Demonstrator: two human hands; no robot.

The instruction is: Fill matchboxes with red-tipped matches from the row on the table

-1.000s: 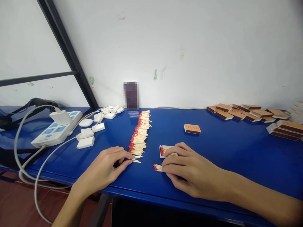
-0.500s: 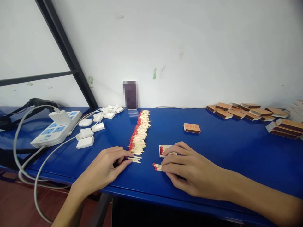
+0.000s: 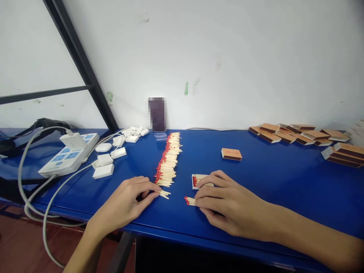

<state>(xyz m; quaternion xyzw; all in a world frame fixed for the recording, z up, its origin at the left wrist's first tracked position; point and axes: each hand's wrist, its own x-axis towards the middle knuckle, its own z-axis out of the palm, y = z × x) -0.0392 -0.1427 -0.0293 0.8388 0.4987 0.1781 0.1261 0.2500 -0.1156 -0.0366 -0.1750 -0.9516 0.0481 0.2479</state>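
Blue and glossy, the surface [image 3: 270, 167] runs along a white wall [image 3: 250, 68] marked with scuffs and green patches. At the left, a black metal frame [image 3: 75, 49] meets the back of the surface; reddish floor tiles [image 3: 17, 242] show below the front edge.

Left hand [image 3: 132, 199]: the grip is pressed together, thumb and forefinger pinching a few loose matches [image 3: 165, 195] by their head ends, pale sticks pointing right. These lie at the near end of a long row of matches [image 3: 168, 161], red heads to the left, which extends back toward the wall.

Right hand [image 3: 230, 204]: the fingers are bent over a white matchbox tray [image 3: 192, 182] and a small bundle of matches [image 3: 190, 201] lying just in front of it. The tray holds matches, red heads to the left. Whether this grip pinches the bundle cannot be told; the fingers cover its right end.

Behind the right hand lies a single orange matchbox [image 3: 231, 154]. Further right are a heap of matchboxes [image 3: 290, 134] near the wall and a stack of matchboxes [image 3: 345, 153]. On the left side, a white power strip [image 3: 69, 154] carries a plugged-in charger [image 3: 73, 141], with white blocks [image 3: 104, 171] nearby. A pixelated dark rectangle [image 3: 157, 115] stands by the wall.
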